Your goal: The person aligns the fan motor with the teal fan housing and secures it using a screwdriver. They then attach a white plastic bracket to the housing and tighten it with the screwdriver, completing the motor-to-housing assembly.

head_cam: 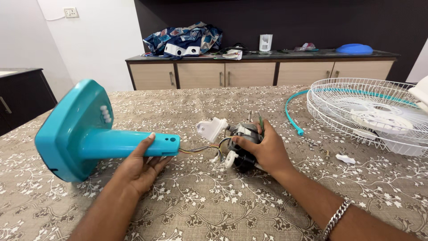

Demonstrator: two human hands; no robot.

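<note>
Here the dark metal fan motor with white plastic fittings (243,145) lies on the patterned tablecloth (223,209), the right hand (267,151) clamped over it, fingers wrapped tight; thin wires (200,148) tie it to the turquoise plastic fan stand (89,134) just left of the motor, cradled from below by the left hand (142,165), fingers curled round its neck; the step looks like handling motor and neck together, calling for slack wires; the white wire fan guard (370,111) sits well right of the motor

I sit at a table (214,209) with a beige floral cloth. In front of me a long sideboard (263,71) with light wooden doors stands against a dark wall (276,20). At left is a white wall (96,40) with a socket (71,12).
</note>
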